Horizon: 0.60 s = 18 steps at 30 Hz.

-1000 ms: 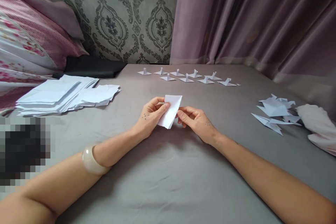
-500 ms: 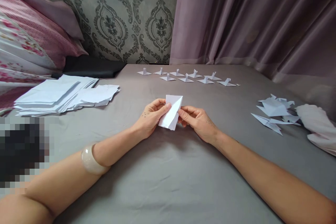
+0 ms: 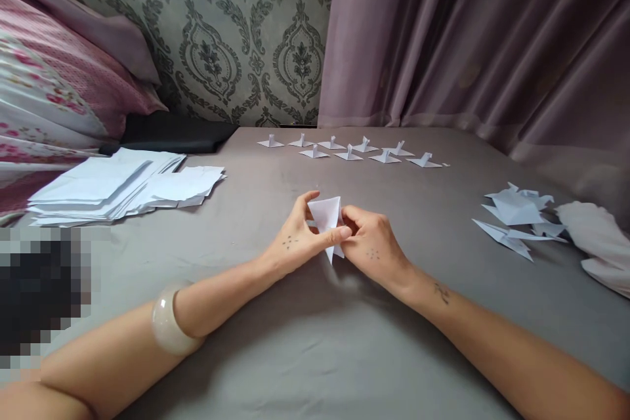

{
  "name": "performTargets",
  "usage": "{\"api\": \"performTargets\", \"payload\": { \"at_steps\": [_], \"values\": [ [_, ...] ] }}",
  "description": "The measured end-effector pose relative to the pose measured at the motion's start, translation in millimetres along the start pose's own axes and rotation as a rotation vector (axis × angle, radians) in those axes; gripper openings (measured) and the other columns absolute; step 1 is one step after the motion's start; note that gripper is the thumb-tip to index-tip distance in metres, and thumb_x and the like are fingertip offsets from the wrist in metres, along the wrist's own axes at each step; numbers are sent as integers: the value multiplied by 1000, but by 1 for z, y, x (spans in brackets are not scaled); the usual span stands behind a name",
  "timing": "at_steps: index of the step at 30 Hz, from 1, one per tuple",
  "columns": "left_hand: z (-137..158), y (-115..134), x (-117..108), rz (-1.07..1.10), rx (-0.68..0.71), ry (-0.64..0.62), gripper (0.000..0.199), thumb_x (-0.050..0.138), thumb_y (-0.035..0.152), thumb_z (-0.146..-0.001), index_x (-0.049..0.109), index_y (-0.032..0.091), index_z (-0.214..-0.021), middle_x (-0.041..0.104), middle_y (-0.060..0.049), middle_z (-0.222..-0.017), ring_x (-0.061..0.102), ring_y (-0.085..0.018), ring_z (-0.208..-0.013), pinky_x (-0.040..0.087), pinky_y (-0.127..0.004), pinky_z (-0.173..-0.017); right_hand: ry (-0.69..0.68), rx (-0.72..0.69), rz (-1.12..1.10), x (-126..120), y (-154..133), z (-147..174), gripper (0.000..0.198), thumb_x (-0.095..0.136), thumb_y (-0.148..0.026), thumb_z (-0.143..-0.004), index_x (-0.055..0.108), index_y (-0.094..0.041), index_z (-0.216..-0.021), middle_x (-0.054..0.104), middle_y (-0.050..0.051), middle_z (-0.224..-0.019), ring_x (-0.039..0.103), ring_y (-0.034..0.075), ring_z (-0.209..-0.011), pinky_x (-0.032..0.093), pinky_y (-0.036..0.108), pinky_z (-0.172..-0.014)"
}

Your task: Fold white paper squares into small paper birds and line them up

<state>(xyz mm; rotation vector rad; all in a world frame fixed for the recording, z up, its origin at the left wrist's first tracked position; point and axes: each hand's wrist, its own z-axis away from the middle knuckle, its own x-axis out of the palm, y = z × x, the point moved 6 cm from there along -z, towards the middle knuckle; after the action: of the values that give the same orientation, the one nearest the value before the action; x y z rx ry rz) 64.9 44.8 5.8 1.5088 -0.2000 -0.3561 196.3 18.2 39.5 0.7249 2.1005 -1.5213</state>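
Observation:
A small folded sheet of white paper is held between both hands just above the grey cloth. My left hand grips it from the left, its thumb laid across the front of the paper and reaching the right fingers. On the right edge, my right hand is closed on the paper, its fingertips partly hidden behind the left thumb. The paper's lower end forms a narrow point below the left thumb.
Small folded paper figures stand in two rows at the back. White paper sheets are stacked at left, beside a black folded item. More folded papers lie at right near a pale cloth. A patterned wall and curtain border the back.
The paper has turned and its flat front is now bent narrower. My left thumb has moved right across it, and my right hand has rolled over, showing more of its back.

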Motion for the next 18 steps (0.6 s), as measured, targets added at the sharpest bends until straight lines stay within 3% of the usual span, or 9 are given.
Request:
{"api": "performTargets", "payload": {
  "at_steps": [3, 5, 8, 14, 18],
  "values": [
    [2, 3, 0, -5, 10, 55, 75, 77, 40, -70, 38, 20, -131, 62, -8, -103, 61, -22, -94, 49, -34, -82, 41, -81, 86, -1, -11, 1, 13, 49, -14, -73, 51, -20, -62, 51, -2, -59, 39, 11, -55, 31, 25, -55],
    [2, 5, -4, 37, 29, 126, 58, 72, 33, -73, 45, 18, -122, 63, -7, -102, 61, -21, -96, 48, -32, -81, 34, -28, 70, -2, -7, -2, 18, 52, -21, -78, 50, -20, -60, 49, -3, -56, 37, 10, -53, 31, 25, -54],
    [-2, 2, -14, 110, 16, 219, 43, 66, 21, -72, 50, 17, -112, 65, -5, -92, 63, -19, -83, 49, -29, -70, -17, 107, -8, -5, 11, -11, 23, 57, -33, -78, 54, -19, -60, 50, -3, -55, 39, 10, -52, 32, 25, -52],
    [-17, -16, -24, 249, -62, 169, 49, 70, 26, -70, 48, 17, -112, 69, -5, -85, 64, -18, -69, 48, -28, -61, -231, 317, -333, 1, 44, -20, 28, 62, -44, -76, 67, -17, -81, 64, 3, -68, 52, 12, -55, 38, 24, -47],
    [-24, -14, -35, 72, 0, 121, 43, 67, 30, -74, 50, 17, -111, 68, -6, -87, 62, -17, -69, 45, -27, -60, -464, 345, -145, 0, 46, -13, 30, 59, -48, -78, 66, -19, -71, 64, 3, -66, 49, 11, -47, 31, 24, -40]
  ]
}}
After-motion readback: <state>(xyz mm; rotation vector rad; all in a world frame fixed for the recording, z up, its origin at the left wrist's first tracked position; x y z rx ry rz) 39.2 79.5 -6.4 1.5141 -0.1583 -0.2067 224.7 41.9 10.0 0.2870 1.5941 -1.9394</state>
